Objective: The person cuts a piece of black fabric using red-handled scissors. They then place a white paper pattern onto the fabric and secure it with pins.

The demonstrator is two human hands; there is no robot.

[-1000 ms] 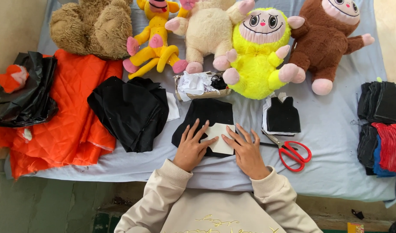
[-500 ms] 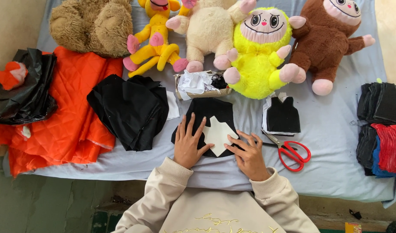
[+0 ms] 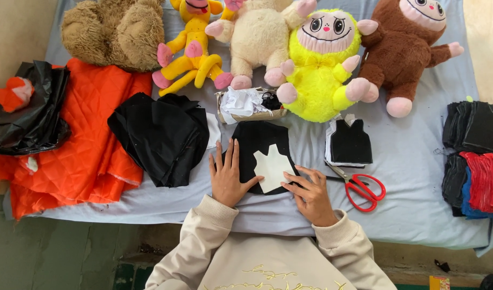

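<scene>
Both hands lie flat on a black fabric piece [image 3: 257,145] near the front edge of the bed [image 3: 418,177]. The left hand [image 3: 227,174] rests palm down, fingers spread and pointing away from the person, thumb touching the lower left edge of a pale paper template [image 3: 272,169]. The right hand [image 3: 311,194] presses its fingertips at the template's lower right corner. Neither hand is closed on anything; both are open and pressing.

The template lies on the black piece, between the two hands. It is vest-shaped, its long axis tilted slightly from straight ahead, shoulder tabs pointing away from the person.

Open room: bare sheet runs just beyond the right hand to red scissors [image 3: 362,188], which lie near that hand, handles toward the front edge. Past the scissors, a stack of black vest cutouts [image 3: 351,142] sits on the sheet. Just left of the left hand, a crumpled black cloth [image 3: 160,137] crowds in, with orange quilted fabric [image 3: 85,134] beyond it. Straight ahead of the hands, a small box of scraps [image 3: 246,104] stands just beyond the black piece's far edge, then a row of plush toys [image 3: 321,70].

Surface is a grey-blue sheet, wrinkled. Folded dark fabrics [image 3: 474,156] are stacked at the far right edge. The floor below the front edge is greenish.
</scene>
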